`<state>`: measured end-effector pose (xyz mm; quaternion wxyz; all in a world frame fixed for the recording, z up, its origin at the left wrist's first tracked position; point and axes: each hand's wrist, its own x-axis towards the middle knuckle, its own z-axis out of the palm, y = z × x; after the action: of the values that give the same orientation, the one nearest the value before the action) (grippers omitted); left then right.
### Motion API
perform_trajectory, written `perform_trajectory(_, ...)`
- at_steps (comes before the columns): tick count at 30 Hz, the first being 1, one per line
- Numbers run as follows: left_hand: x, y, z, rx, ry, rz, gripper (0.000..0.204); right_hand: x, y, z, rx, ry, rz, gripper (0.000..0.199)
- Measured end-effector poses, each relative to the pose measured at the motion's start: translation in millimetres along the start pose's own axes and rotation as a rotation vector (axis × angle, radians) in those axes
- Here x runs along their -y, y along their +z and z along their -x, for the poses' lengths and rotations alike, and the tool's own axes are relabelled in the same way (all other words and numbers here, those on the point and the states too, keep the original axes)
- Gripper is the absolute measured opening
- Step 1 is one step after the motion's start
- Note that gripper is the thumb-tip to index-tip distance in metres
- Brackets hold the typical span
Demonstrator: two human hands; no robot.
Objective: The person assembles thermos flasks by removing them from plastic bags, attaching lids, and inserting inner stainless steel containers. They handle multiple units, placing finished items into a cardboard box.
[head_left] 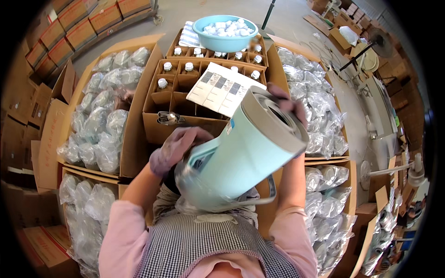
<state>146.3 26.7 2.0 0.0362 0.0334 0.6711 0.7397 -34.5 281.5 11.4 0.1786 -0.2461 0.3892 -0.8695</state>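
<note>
A pale blue vacuum jug (pixel 236 153) with a grey rim is tilted in front of my chest, its dark round opening toward the upper right. My gloved right hand (pixel 289 109) grips the jug at that rim, fingers over the far edge. A grey carry handle (pixel 266 194) swings out at the lower end. Clear plastic wrap (pixel 187 183) bunches around the lower left of the jug. Beside the jug's blue side handle (pixel 201 153), my gloved left hand (pixel 178 146) has curled fingers; what they hold is hidden.
Ahead, divided cartons (pixel 153 104) hold white-capped items, with a white printed cardboard sheet (pixel 222 88) on top. A blue basin (pixel 225 44) of white caps stands behind. Open boxes of plastic-wrapped items flank me left (pixel 104 111) and right (pixel 313 102). A metal piece (pixel 171 117) sits on the carton edge.
</note>
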Motion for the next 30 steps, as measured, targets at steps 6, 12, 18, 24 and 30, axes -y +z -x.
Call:
perform_trajectory(6,9.9,47.4,46.3,-0.303,0.139,-0.438,0.022,31.8,-7.8,-20.9,-0.307,-0.001,0.246,0.061)
perform_trajectory(12,-4.6,62.1,48.8,-0.341,0.3,-0.729,0.02,35.1,45.8,0.0,0.128,-0.185,1.154,0.026)
perform_trajectory(18,-29.3,8.3,-7.9,-0.389,0.669,-1.063,0.012,-4.3,44.6,-18.7,0.025,-0.36,1.26,0.037)
perform_trajectory(24,-19.8,1.9,-52.3,-0.413,0.673,-0.973,0.009,-10.4,33.3,-17.2,-0.009,-0.412,1.249,0.039)
perform_trajectory(30,-21.2,3.6,-56.0,-0.375,0.823,-1.047,0.015,-11.5,39.1,-15.5,-0.035,-0.475,1.136,0.015)
